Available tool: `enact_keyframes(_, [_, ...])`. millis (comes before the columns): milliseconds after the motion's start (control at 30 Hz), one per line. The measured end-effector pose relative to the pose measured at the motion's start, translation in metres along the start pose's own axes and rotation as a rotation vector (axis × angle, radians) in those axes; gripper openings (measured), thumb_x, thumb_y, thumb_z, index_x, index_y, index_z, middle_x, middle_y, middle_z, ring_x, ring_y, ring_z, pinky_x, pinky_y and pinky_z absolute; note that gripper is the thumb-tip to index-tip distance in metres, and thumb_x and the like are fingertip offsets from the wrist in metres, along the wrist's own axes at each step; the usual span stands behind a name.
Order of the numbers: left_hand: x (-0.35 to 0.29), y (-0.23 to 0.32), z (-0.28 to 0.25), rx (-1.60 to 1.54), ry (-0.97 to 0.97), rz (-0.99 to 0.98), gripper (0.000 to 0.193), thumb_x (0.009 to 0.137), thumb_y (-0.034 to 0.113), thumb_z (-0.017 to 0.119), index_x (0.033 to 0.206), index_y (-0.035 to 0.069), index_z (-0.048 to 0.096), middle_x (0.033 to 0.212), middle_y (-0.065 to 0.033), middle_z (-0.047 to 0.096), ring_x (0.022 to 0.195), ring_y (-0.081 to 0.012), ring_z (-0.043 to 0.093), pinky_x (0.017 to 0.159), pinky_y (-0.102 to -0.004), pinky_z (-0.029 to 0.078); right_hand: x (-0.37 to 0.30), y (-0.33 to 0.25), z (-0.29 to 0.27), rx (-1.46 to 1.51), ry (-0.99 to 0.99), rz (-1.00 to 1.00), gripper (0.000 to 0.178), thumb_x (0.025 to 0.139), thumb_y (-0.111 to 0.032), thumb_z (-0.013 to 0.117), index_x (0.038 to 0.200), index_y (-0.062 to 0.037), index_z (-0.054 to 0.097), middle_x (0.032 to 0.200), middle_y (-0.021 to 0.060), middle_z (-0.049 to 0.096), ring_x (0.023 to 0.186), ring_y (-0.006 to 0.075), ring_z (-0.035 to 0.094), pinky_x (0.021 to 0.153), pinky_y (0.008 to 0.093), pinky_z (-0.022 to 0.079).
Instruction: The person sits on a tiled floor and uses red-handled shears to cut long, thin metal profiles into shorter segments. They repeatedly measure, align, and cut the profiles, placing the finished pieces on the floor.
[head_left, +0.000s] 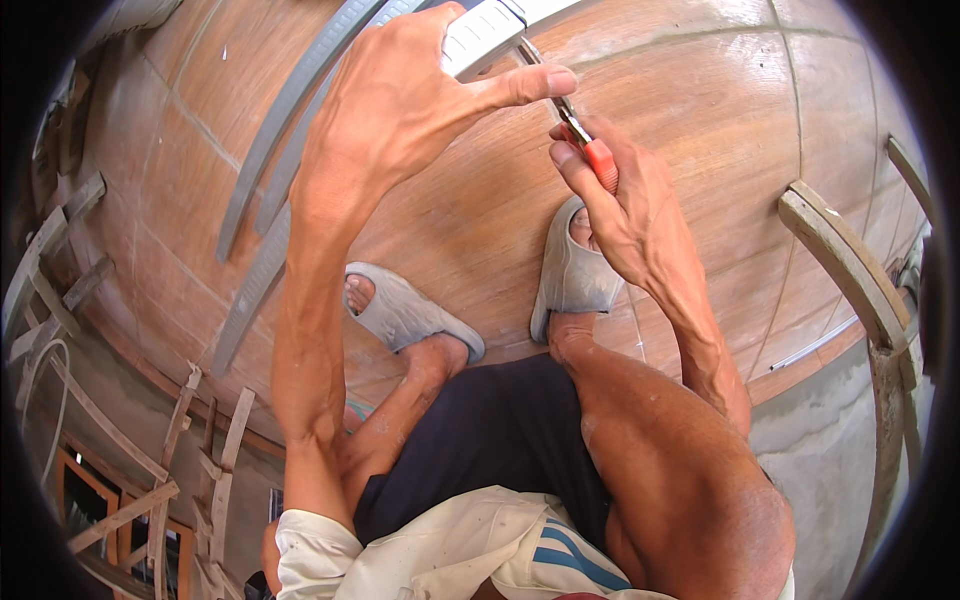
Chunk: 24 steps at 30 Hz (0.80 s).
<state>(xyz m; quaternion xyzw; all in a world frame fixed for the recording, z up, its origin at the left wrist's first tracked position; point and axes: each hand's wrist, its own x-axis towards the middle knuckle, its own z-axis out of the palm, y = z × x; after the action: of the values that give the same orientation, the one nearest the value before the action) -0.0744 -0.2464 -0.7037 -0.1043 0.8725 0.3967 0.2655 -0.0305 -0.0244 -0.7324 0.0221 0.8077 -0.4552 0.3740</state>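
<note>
At the top, my left hand (390, 100) is closed over a pale ribbed metal channel (487, 35), its thumb stretched out to the right over the tool. Most of its other fingers are hidden behind the hand. My right hand (635, 190) grips the red handle of a pair of metal snips (600, 162). Their narrow metal jaws point up and left, past my left thumb, to the channel's end. Whether the jaws touch the channel's edge I cannot tell.
Long grey metal strips (262, 150) lie on the brown tiled floor (690, 100) at the left. Between my arms are my feet in grey slides (410, 312). Wooden frames (160, 490) stand at the lower left, a wooden post (850, 250) at the right. A thin white rod (812, 345) lies nearby.
</note>
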Motion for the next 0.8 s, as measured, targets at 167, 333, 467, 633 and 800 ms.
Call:
enact_keyframes(167, [0.002,-0.004,0.004,0.059,0.032,-0.016,0.067,0.088,0.058,0.087,0.113,-0.003,0.078,0.102,-0.0239,0.078,0.095,-0.0360,0.076,0.084,-0.0435,0.057,0.001,-0.006,-0.004,-0.063,0.009,0.022,0.034,0.106,-0.030,0.064,0.109,0.0037,0.069,0.076,0.0279,0.064,0.071,0.0437,0.065,0.071,0.0496,0.051])
enact_keyframes(333, [0.003,-0.006,0.005,0.036,0.038,-0.016,0.068,0.087,0.059,0.087,0.113,-0.003,0.078,0.102,-0.0244,0.078,0.094,-0.0357,0.076,0.083,-0.0429,0.058,0.002,-0.002,-0.004,-0.110,0.040,-0.034,0.033,0.105,-0.029,0.065,0.108,0.0038,0.070,0.073,0.0271,0.064,0.068,0.0439,0.066,0.068,0.0489,0.051])
enact_keyframes(467, [0.005,-0.001,0.002,0.064,-0.007,-0.067,0.067,0.088,0.058,0.087,0.113,-0.004,0.077,0.101,-0.0238,0.078,0.094,-0.0343,0.076,0.082,-0.0424,0.058,0.003,0.004,-0.002,-0.124,0.059,-0.049,0.032,0.105,-0.028,0.065,0.105,0.0034,0.070,0.068,0.0255,0.063,0.063,0.0428,0.065,0.064,0.0486,0.050])
enact_keyframes(633, [0.005,0.004,-0.004,0.103,-0.044,-0.080,0.065,0.089,0.055,0.087,0.113,-0.004,0.077,0.101,-0.0229,0.078,0.093,-0.0331,0.076,0.082,-0.0417,0.058,0.007,0.019,0.006,-0.154,0.132,-0.132,0.027,0.104,-0.026,0.069,0.098,0.0003,0.069,0.064,0.0224,0.061,0.055,0.0394,0.063,0.058,0.0463,0.048])
enact_keyframes(800, [0.004,-0.004,-0.002,0.019,-0.034,-0.063,0.054,0.092,0.046,0.086,0.111,-0.004,0.077,0.101,-0.0224,0.078,0.092,-0.0317,0.075,0.084,-0.0421,0.057,0.013,0.032,0.015,-0.160,0.218,-0.225,0.023,0.103,-0.023,0.071,0.095,-0.0021,0.067,0.063,0.0210,0.061,0.054,0.0385,0.062,0.055,0.0450,0.048])
